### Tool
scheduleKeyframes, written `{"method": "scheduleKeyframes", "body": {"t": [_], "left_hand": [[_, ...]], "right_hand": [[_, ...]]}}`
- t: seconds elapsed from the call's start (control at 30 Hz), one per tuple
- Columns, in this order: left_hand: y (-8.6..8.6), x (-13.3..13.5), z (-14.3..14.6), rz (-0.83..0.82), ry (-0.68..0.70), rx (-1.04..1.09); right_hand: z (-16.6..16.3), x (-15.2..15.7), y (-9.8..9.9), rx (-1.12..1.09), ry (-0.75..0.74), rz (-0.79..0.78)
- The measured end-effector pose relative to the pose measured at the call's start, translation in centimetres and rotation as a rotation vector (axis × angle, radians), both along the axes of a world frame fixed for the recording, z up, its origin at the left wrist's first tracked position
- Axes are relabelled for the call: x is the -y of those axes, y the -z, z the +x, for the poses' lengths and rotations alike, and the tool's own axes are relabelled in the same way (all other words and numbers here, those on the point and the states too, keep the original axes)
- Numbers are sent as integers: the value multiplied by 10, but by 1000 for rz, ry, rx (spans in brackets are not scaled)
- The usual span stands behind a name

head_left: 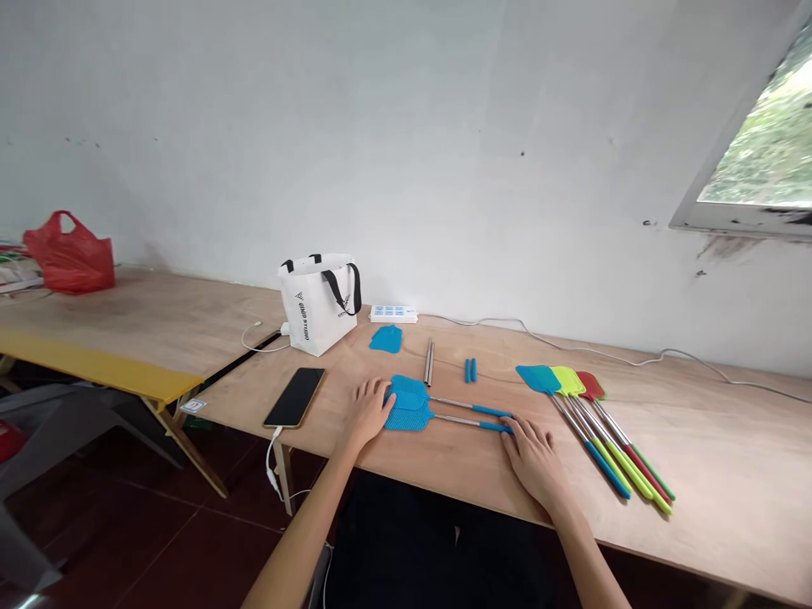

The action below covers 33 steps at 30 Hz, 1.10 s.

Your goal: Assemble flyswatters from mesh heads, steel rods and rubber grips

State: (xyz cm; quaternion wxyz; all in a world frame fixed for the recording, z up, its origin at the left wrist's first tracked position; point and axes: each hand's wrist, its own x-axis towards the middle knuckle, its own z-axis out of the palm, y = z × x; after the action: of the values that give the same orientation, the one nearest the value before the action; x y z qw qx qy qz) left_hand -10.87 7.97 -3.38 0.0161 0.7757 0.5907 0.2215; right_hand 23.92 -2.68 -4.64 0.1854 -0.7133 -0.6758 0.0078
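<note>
Two blue fly swatters lie side by side in front of me: the upper fly swatter [409,389] slightly overlaps the lower fly swatter [409,419], and both handles point right. My left hand [368,414] rests on the table with fingers apart, its thumb against the left edge of the swatter heads. At the other end, my right hand [531,452] lies with fingers stretched out, its fingertips touching the handle ends. Behind the swatters are loose parts: blue swatter heads [386,339], metal tubes [430,364] and two blue handle grips [470,370].
Several fly swatters [609,436] in blue, yellow-green, red and green lie fanned at right. A phone [295,397] on a cable lies left, near a white bag [320,309]. A power strip [393,315] sits by the wall. A red plastic bag [69,258] stands on the left table.
</note>
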Motion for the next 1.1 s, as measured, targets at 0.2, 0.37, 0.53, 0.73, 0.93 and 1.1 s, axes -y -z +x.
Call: {"method": "scheduleKeyframes", "body": {"t": [0.2, 0.37, 0.53, 0.73, 0.93, 1.1], "left_hand": [[1, 0, -1, 12, 10, 12], [2, -3, -1, 15, 14, 39], [1, -6, -3, -16, 2, 88], [0, -8, -3, -26, 21, 147], [-1, -8, -4, -32, 48, 176], [1, -9, -4, -15, 57, 169]], "right_hand": [[0, 1, 1, -5, -8, 15], [2, 0, 2, -48, -2, 41], [5, 0, 5, -138, -19, 38], [6, 0, 6, -185, -29, 32], [5, -1, 7, -181, -12, 23], [1, -1, 6, -115, 9, 3]]}}
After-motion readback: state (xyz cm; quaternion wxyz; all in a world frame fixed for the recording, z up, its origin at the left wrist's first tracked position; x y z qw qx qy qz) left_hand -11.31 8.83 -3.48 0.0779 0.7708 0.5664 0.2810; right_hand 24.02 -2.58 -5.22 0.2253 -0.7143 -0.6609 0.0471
